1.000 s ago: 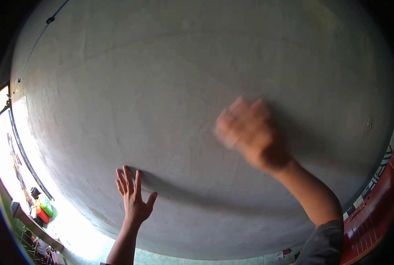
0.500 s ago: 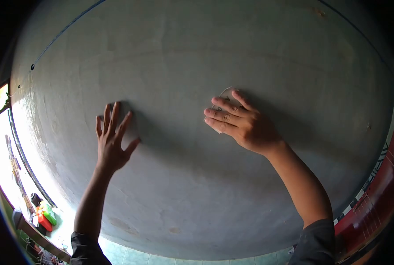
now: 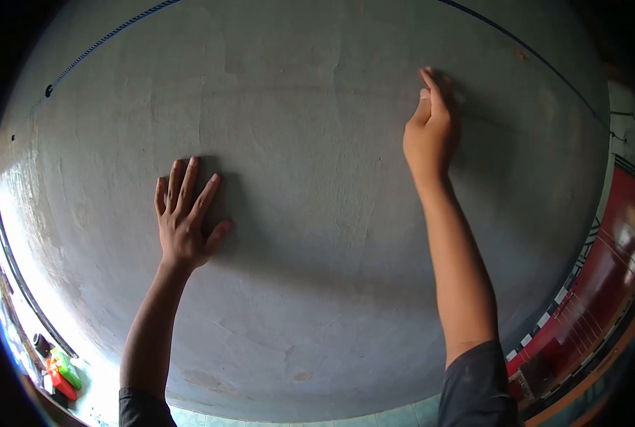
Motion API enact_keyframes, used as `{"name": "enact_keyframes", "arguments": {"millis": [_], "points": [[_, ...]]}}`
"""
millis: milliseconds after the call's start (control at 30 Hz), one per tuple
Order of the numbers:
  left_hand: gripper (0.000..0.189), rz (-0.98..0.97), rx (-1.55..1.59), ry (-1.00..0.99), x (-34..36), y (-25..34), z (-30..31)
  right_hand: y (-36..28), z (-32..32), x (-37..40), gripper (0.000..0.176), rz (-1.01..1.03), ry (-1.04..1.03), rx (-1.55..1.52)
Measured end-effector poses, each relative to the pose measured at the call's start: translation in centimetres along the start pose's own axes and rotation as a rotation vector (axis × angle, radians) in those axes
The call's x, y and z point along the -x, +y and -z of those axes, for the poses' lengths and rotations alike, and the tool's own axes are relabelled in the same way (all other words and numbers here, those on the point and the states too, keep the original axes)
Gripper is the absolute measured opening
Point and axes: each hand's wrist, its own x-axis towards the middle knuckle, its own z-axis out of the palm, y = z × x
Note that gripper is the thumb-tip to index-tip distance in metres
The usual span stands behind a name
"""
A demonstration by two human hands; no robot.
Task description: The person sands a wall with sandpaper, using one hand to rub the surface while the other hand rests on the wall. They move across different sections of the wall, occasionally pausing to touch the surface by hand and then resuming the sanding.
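My left hand (image 3: 184, 224) lies flat on a grey plastered wall (image 3: 296, 213), fingers spread, holding nothing. Higher up and to the right, my right hand (image 3: 431, 132) is turned edge-on at the wall. Its thumb and index finger are close together, and the other fingers are blurred or hidden behind them. The piece of sandpaper with a pale printed back, seen under this hand a moment ago, is hidden now. Fine ridges and scratches run down the plaster between my hands.
A blue rope (image 3: 111, 37) crosses the upper wall in an arc. Bright light comes from the left, beside red and green items (image 3: 63, 377). A shiny red surface (image 3: 588, 285) stands at the right. Pale tiles (image 3: 360, 421) border the wall's bottom.
My right hand has moved up and to the right and turned from flat to edge-on. The printed sandpaper has gone out of sight. My left hand stays flat; the view has shifted slightly.
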Motion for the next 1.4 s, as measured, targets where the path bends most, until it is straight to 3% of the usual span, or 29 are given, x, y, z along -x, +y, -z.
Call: {"name": "enact_keyframes", "arguments": {"millis": [67, 133, 200, 267, 300, 400, 433, 533, 567, 600, 667, 733, 800, 867, 900, 933, 1033, 1067, 1133, 1167, 1200, 1267, 1333, 1367, 1400], "points": [[0.073, 0.000, 0.013, 0.019, 0.3, -0.2, -0.1, -2.8, -1.5, 1.9, 0.030, 0.186, -0.090, -0.018], [0.071, -0.019, 0.006, 0.020, 0.3, -0.2, -0.1, -6.6, -1.1, 4.7, 0.031, 0.594, -0.344, -0.102], [0.068, -0.037, -0.019, 0.009, 0.3, -0.3, 0.3, -6.1, -1.2, 4.8, 0.033, 0.635, -0.319, -0.135], [0.068, -0.034, -0.001, 0.011, 0.3, -0.3, 0.7, -2.6, -0.7, 2.4, 0.033, 0.292, -0.049, -0.067], [0.067, -0.021, 0.015, 0.017, 0.4, 0.0, 0.6, -2.1, -0.2, 2.6, 0.033, -0.105, 0.010, -0.078], [0.067, -0.016, -0.010, 0.022, 0.4, 0.4, 0.3, -3.4, -1.0, 3.9, 0.035, 0.263, 0.015, 0.106], [0.066, -0.035, -0.042, 0.059, 0.6, 0.3, -0.2, -4.2, -1.4, 4.4, 0.034, 0.398, -0.097, -0.063], [0.065, -0.042, -0.041, 0.102, 1.0, 0.1, -0.8, -2.3, -1.2, 2.2, 0.032, 0.480, -0.148, -0.083], [0.065, -0.037, -0.015, 0.107, 1.0, 0.2, -0.8, -0.7, -1.1, 1.2, 0.032, 0.314, -0.038, 0.021], [0.066, -0.023, 0.012, 0.111, 1.0, 0.5, -0.9, -1.6, -0.2, 0.7, 0.033, -0.106, -0.046, -0.012], [0.067, 0.001, 0.030, 0.114, 1.1, 0.7, -0.8, -2.3, -2.9, 1.0, 0.032, 0.154, 0.106, 0.135], [0.066, 0.002, 0.033, 0.095, 1.1, 0.6, -0.9, -6.8, -3.9, 3.0, 0.027, 0.378, -0.155, -0.184], [0.066, -0.022, 0.043, 0.112, 1.5, 0.6, -1.1, -7.6, -3.6, 3.9, 0.027, 0.642, -0.267, -0.226], [0.066, -0.034, 0.041, 0.106, 2.3, 0.2, -1.2, -4.7, -2.8, 1.9, 0.029, 0.361, -0.126, -0.166], [0.066, -0.026, 0.035, 0.095, 2.9, 0.1, -1.2, -3.8, -2.6, 1.2, 0.029, 0.223, 0.058, -0.031], [0.066, -0.013, 0.028, 0.086, 3.4, 0.1, -1.3, -3.2, -2.0, 1.8, 0.035, -0.028, 0.107, 0.032], [0.065, -0.007, 0.006, 0.074, 3.7, 0.3, -1.3, -5.0, -3.4, 4.5, 0.051, 0.359, -0.010, -0.115], [0.065, -0.009, 0.008, 0.076, 3.8, 0.4, -1.3, -6.8, -1.6, 5.1, 0.052, 0.452, -0.269, -0.139], [0.063, -0.009, 0.011, 0.088, 3.8, 0.3, -1.3, -3.5, -1.2, 5.0, 0.048, 0.439, -0.190, -0.074], [0.064, -0.021, 0.002, 0.085, 3.9, 0.3, -1.3, -0.8, -0.7, 4.2, 0.041, 0.297, -0.111, -0.044], [0.065, -0.029, -0.009, 0.085, 3.8, 0.4, -1.3, 0.0, 0.7, 3.5, 0.037, -0.059, -0.100, -0.121], [0.065, -0.013, -0.022, 0.074, 3.8, 0.4, -0.9, 1.4, 1.7, 2.6, 0.036, -0.191, 0.062, 0.041], [0.063, 0.016, -0.012, 0.053, 3.7, 0.7, -0.7, 0.6, 1.3, 5.0, 0.037, 0.160, -0.048, 0.102], [0.064, 0.011, -0.006, 0.058, 3.7, 0.8, -0.7, -0.6, 1.6, 5.7, 0.034, 0.391, -0.141, -0.038], [0.064, 0.005, 0.001, 0.065, 3.8, 0.7, -0.8, -2.6, 3.7, 6.3, 0.036, 0.566, -0.439, -0.057]]}}
